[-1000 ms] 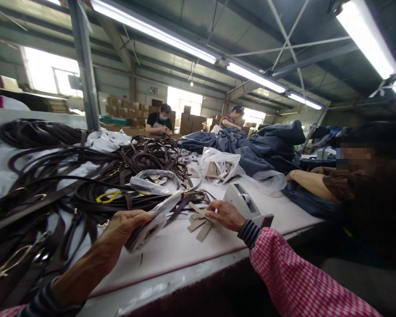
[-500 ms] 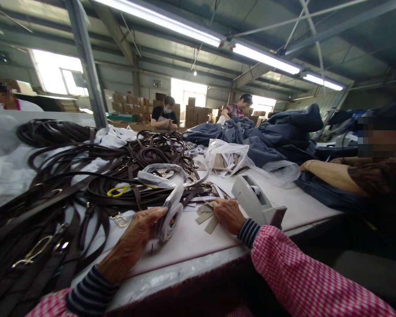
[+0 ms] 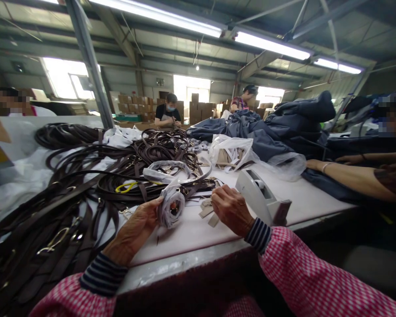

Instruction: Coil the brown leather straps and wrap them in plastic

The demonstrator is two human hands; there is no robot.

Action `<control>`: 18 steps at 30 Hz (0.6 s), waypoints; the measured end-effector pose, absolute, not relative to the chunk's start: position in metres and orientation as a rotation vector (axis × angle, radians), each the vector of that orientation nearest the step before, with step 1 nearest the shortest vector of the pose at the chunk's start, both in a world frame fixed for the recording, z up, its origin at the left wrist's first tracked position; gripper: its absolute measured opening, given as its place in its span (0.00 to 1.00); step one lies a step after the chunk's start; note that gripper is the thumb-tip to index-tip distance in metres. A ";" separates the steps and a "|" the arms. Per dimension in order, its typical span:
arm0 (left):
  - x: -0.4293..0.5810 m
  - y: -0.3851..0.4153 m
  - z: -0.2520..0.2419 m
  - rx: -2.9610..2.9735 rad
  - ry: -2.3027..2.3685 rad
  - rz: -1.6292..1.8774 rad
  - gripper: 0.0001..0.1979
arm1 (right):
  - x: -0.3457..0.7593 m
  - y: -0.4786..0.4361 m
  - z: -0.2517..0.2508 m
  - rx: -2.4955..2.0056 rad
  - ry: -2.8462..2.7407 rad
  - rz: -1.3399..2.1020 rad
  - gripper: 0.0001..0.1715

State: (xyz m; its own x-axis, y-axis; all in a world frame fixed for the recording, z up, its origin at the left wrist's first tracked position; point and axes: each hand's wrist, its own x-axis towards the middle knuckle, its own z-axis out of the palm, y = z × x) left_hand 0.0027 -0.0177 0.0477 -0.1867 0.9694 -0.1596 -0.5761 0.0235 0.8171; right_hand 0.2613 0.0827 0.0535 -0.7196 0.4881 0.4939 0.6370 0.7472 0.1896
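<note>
Between the thumb and fingers of my left hand (image 3: 137, 231) is a coiled strap (image 3: 171, 210) wrapped in clear plastic, held upright over the table front with its round side facing me. A tail of plastic-covered strap leads back from it over the pile. My right hand (image 3: 231, 209) has its fingers curled together just over several flat beige strips (image 3: 205, 212); whatever its fingertips pinch is hidden. Right beside that hand stands a pale grey tape dispenser (image 3: 258, 193).
Dark brown straps (image 3: 86, 189) with metal clips heap over the left side. A yellow loop (image 3: 122, 187) lies among them. Behind are a plastic bag (image 3: 231, 152) of beige strips and dark blue fabric (image 3: 267, 127). A co-worker's arms (image 3: 353, 174) rest on the fabric at right.
The coil in my left hand has turned so its round side shows more. My right hand has lifted slightly from the beige strips, fingers still curled. The whole view has shifted a little.
</note>
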 end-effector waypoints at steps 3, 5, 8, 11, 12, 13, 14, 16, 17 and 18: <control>0.000 -0.018 0.050 0.618 0.947 1.533 0.10 | 0.251 0.059 0.060 -0.529 -2.548 -0.612 0.05; -0.002 -0.019 0.050 0.663 0.947 1.523 0.09 | 0.244 0.050 0.059 -0.346 -2.507 -0.738 0.06; -0.003 -0.023 0.050 0.727 0.973 1.497 0.08 | 0.237 0.046 0.057 -0.263 -2.459 -0.847 0.07; -0.002 -0.027 0.052 0.716 1.034 1.483 0.09 | 0.234 0.048 0.057 -0.267 -2.433 -0.874 0.07; -0.001 -0.028 0.053 0.706 1.057 1.481 0.10 | 0.234 0.049 0.057 -0.265 -2.425 -0.875 0.07; -0.001 -0.029 0.054 0.701 1.079 1.480 0.11 | 0.233 0.049 0.058 -0.260 -2.416 -0.872 0.08; 0.000 -0.030 0.055 0.702 1.098 1.475 0.12 | 0.233 0.048 0.058 -0.250 -2.410 -0.865 0.08; 0.001 -0.032 0.056 0.722 1.125 1.462 0.13 | 0.232 0.045 0.058 -0.228 -2.396 -0.850 0.09; 0.003 -0.033 0.056 0.745 1.133 1.453 0.13 | 0.230 0.044 0.058 -0.224 -2.391 -0.844 0.10; 0.004 -0.033 0.057 0.776 1.139 1.444 0.13 | 0.228 0.042 0.058 -0.226 -2.385 -0.841 0.10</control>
